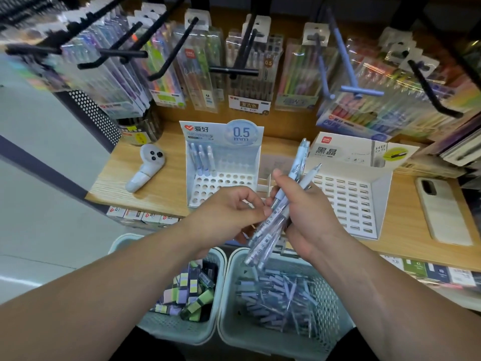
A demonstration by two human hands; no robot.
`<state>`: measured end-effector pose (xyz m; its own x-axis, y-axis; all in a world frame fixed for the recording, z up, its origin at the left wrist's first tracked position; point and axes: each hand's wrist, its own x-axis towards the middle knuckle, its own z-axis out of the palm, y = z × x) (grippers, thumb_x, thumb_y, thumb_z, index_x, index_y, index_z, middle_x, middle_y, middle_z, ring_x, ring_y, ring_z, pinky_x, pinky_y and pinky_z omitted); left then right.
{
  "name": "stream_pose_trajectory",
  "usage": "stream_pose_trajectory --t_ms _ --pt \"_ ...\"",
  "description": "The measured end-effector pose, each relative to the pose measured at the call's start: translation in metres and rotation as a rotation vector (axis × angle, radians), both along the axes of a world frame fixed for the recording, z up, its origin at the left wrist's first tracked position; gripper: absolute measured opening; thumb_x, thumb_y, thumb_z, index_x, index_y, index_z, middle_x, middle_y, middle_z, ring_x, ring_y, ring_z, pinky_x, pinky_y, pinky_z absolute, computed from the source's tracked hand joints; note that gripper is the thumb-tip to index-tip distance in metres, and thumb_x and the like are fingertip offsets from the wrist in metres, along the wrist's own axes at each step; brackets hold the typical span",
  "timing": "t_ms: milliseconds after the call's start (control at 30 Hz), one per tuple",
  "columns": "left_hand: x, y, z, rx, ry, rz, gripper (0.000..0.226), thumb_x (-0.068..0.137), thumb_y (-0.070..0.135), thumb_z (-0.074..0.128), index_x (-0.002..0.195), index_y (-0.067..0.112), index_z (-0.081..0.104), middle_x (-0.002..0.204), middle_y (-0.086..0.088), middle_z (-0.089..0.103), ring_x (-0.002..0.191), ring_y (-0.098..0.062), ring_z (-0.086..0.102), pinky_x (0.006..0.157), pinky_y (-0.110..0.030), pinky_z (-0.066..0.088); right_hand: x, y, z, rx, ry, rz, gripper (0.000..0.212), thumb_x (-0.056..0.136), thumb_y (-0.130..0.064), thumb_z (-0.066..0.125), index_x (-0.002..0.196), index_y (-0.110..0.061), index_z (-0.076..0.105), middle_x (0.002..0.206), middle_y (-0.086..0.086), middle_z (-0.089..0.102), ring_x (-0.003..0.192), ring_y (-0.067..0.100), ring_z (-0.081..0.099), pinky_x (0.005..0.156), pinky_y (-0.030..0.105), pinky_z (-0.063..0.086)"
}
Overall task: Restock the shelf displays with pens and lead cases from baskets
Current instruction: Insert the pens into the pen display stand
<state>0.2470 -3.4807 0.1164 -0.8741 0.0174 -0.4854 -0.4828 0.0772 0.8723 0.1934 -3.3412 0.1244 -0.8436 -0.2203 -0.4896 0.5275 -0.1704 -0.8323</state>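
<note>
Two baskets sit below my hands. The left basket (166,332) holds lead cases (192,295) in green, purple and black, heaped at all angles. The right basket (333,321) holds loose pens (276,300) with blue-grey parts, lying across one another.

My right hand (309,220) is wrapped round a bundle (273,222) of the same pens. One end points up toward the shelf (161,188) and the other hangs over the right basket. My left hand (226,212) has its fingers curled, with thumb and forefinger pinching the bundle just beside my right fingers. Bands on the held pens read "0.5".

On the shelf stands the pen display (250,162), a white stand with rows of round holes. Three pens (201,158) stand upright at its back left. Its header reads "0.5 mm" and "爱好" beside a red heart mark. Just to its right is the lead display (346,201), white with rows of rectangular slots. Its raised lid reads "黑晶" and "HB 0.5", with a red logo in the corner.

A white controller (148,168) lies on the shelf left of the pen display. A phone (442,212) lies face down to the right of the lead display. Above, packs (250,82) of pens hang on hooks (234,71); one pack reads "0.5" and "复古色".
</note>
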Motion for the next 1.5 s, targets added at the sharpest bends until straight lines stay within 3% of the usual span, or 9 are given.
stream_pose_trajectory --t_ms 133,233,400,533,667,1000,1200,1300,1500 --pt "0.003 -0.007 -0.004 -0.049 0.040 -0.051 0.010 0.088 0.006 0.073 0.095 0.003 0.066 0.074 -0.008 0.069 0.066 -0.018 0.060 0.075 -0.039 0.052 0.001 -0.004 -0.003 0.012 -0.011 -0.051 0.020 0.092 -0.025 0.072 0.078 -0.017 0.060 0.060 0.001 0.055 0.057 0.016 0.057 0.058 0.031 0.052" --pt "0.003 -0.009 -0.004 -0.061 0.056 -0.060 0.010 0.086 -0.001 0.074 0.092 0.000 0.067 0.074 -0.012 0.066 0.065 -0.021 0.061 0.067 -0.033 0.056 0.002 -0.007 -0.003 0.017 -0.017 -0.062 0.019 0.092 -0.024 0.071 0.079 -0.017 0.060 0.060 0.000 0.056 0.055 0.015 0.057 0.057 0.030 0.051" --pt "0.001 -0.010 -0.001 -0.124 0.029 -0.100 0.005 0.088 0.008 0.072 0.091 0.011 0.071 0.069 0.001 0.063 0.058 -0.007 0.055 0.059 -0.021 0.048 0.002 -0.009 -0.001 0.028 -0.050 -0.072 0.018 0.094 -0.026 0.068 0.085 -0.014 0.060 0.050 -0.005 0.058 0.047 0.011 0.062 0.052 0.028 0.050" --pt "-0.001 -0.013 0.002 -0.134 -0.012 -0.102 0.006 0.091 0.011 0.064 0.087 0.012 0.069 0.070 -0.001 0.063 0.061 -0.012 0.050 0.058 -0.024 0.040 0.000 -0.008 0.000 0.048 -0.074 -0.071 0.025 0.093 -0.035 0.070 0.086 -0.013 0.060 0.056 -0.002 0.055 0.045 0.011 0.058 0.047 0.026 0.048" --pt "-0.005 -0.026 -0.001 -0.008 -0.014 0.111 0.008 0.093 0.003 0.062 0.094 0.004 0.070 0.069 -0.006 0.064 0.060 -0.015 0.058 0.053 -0.023 0.044 -0.007 -0.002 -0.001 0.071 -0.066 -0.129 0.025 0.089 -0.035 0.075 0.085 -0.013 0.064 0.069 0.001 0.055 0.059 0.013 0.049 0.062 0.027 0.045" --pt "-0.016 -0.053 0.006 0.264 0.166 0.452 0.009 0.079 0.015 0.073 0.082 0.006 0.070 0.070 -0.007 0.066 0.059 -0.013 0.060 0.056 -0.022 0.050 -0.009 0.004 0.000 0.023 -0.131 -0.135 0.024 0.087 -0.036 0.077 0.093 -0.016 0.064 0.065 -0.001 0.057 0.056 0.010 0.050 0.059 0.025 0.046" --pt "-0.029 -0.085 -0.012 -0.296 0.232 0.644 0.017 0.086 0.017 0.079 0.080 0.004 0.070 0.066 -0.008 0.071 0.060 -0.021 0.068 0.060 -0.033 0.055 -0.012 0.012 -0.002 0.061 -0.139 -0.139 0.027 0.088 -0.037 0.075 0.100 -0.015 0.065 0.064 -0.001 0.057 0.055 0.010 0.051 0.061 0.027 0.047" --pt "-0.034 -0.081 -0.026 -0.546 0.247 0.584 0.017 0.086 0.023 0.079 0.075 0.012 0.072 0.061 -0.002 0.071 0.064 -0.022 0.071 0.070 -0.039 0.061 -0.013 0.016 -0.001 0.078 -0.127 -0.137 0.026 0.089 -0.036 0.075 0.097 -0.013 0.064 0.064 0.000 0.057 0.057 0.012 0.050 0.069 0.032 0.048" --pt "-0.048 -0.066 -0.031 -0.805 0.370 0.501 0.023 0.085 0.025 0.075 0.069 0.010 0.068 0.058 -0.002 0.066 0.062 -0.023 0.066 0.069 -0.042 0.058 -0.014 0.023 0.001 0.075 -0.110 -0.115 0.022 0.089 -0.034 0.074 0.092 -0.016 0.063 0.065 -0.001 0.057 0.058 0.012 0.049 0.072 0.033 0.049"
